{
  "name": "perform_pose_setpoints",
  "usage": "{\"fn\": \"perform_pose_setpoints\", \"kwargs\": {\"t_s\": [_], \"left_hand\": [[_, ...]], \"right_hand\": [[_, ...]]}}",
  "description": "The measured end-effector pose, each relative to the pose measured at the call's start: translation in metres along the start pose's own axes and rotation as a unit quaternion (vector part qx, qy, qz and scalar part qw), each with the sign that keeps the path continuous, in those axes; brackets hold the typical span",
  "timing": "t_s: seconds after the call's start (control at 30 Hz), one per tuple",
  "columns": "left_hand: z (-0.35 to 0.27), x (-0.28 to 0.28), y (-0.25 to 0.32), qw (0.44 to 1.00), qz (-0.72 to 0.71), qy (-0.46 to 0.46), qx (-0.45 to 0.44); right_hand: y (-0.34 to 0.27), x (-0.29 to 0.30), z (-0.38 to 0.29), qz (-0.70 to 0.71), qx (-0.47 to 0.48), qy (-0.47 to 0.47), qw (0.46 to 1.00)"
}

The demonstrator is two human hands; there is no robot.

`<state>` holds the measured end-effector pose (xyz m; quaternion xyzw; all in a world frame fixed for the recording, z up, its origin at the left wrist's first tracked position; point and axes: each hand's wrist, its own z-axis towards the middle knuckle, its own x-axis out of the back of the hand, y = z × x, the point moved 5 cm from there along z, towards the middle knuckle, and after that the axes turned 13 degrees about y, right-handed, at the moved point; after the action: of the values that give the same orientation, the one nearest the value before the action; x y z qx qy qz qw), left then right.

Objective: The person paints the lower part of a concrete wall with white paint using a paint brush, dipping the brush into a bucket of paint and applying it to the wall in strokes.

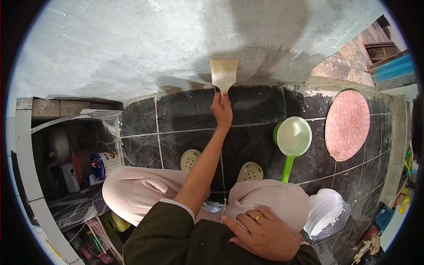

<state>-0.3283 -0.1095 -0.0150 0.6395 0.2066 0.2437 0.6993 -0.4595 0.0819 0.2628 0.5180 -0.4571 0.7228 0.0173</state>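
My left hand (222,109) grips the handle of a wide flat paintbrush (224,74), its pale bristles pointing up. They are at the lower part of a wall (132,43) streaked with white and grey; whether they touch it, I cannot tell. Over my right thigh rests my right hand (261,232), wearing a ring, with nothing visible in it and its fingers somewhat apart. A green long-handled dipper (287,167) holding whitish liquid (293,134) stands on the black tiles to the right. Beside my right knee is a clear plastic tub (326,215) with white stuff in it.
A pink round mat-like piece (347,126) lies right of the dipper. To my left, a low cabinet (25,159) contains a blue and white tin (104,164) and a pink plastic basket (99,233). Clutter (367,243) lines the lower right edge. My clogs (250,171) stand on the dark floor tiles (188,150).
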Motion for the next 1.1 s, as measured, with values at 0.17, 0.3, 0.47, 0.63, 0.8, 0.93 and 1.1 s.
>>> {"fn": "perform_pose_setpoints", "kwargs": {"t_s": [0.17,0.3,0.47,0.63,0.8,0.93,1.1], "left_hand": [[-0.009,0.022,-0.059,0.989,0.142,0.031,-0.015],[-0.033,0.027,-0.059,0.993,0.106,0.011,0.045],[-0.014,-0.005,0.003,0.996,-0.087,-0.024,0.015],[0.010,-0.019,-0.006,0.998,-0.043,0.003,-0.036],[-0.026,0.005,-0.085,0.990,0.094,0.018,0.103],[-0.044,0.011,-0.067,0.984,0.172,0.000,0.035],[-0.018,-0.013,0.005,0.986,0.111,-0.044,-0.117]], "right_hand": [[-0.003,-0.003,-0.007,0.013,-0.024,0.036,0.999],[-0.004,-0.006,-0.008,0.007,-0.022,0.030,0.999],[-0.003,-0.004,-0.007,-0.009,-0.020,0.038,0.999],[-0.004,-0.002,-0.007,0.003,-0.024,0.007,1.000],[-0.004,-0.006,-0.008,0.004,-0.026,0.008,1.000],[-0.005,-0.005,-0.007,0.010,-0.036,0.018,0.999],[-0.001,-0.001,0.003,0.004,-0.001,-0.003,1.000]]}}
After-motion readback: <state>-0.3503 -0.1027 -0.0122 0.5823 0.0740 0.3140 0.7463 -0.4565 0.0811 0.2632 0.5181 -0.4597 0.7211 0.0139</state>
